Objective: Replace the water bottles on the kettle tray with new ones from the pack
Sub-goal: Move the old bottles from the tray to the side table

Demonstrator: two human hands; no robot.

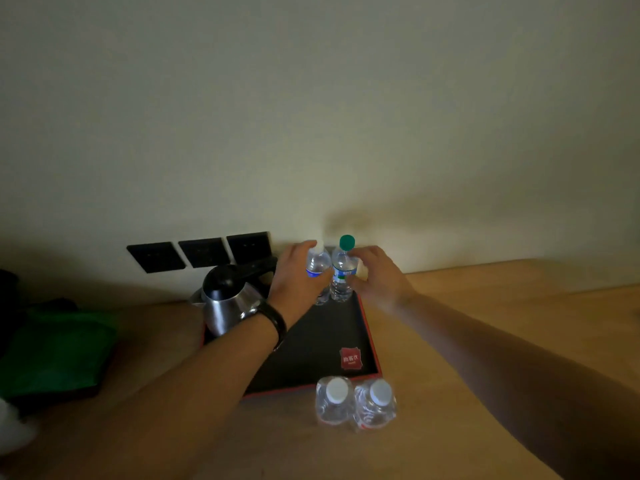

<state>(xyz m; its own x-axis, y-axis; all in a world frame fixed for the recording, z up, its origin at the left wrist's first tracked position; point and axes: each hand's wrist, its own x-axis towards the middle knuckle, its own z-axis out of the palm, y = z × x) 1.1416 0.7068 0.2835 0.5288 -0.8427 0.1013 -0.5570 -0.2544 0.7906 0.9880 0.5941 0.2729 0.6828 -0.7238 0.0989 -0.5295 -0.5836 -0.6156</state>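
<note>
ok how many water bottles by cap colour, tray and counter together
White cap: 3, one on the tray in the left hand at, two on the counter
Green cap: 1, on the tray at the right hand
Total: 4

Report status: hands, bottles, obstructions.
Left hand on white-capped bottle, right hand on green-capped bottle. Both on tray. New bottles waiting. Kettle close left.
</note>
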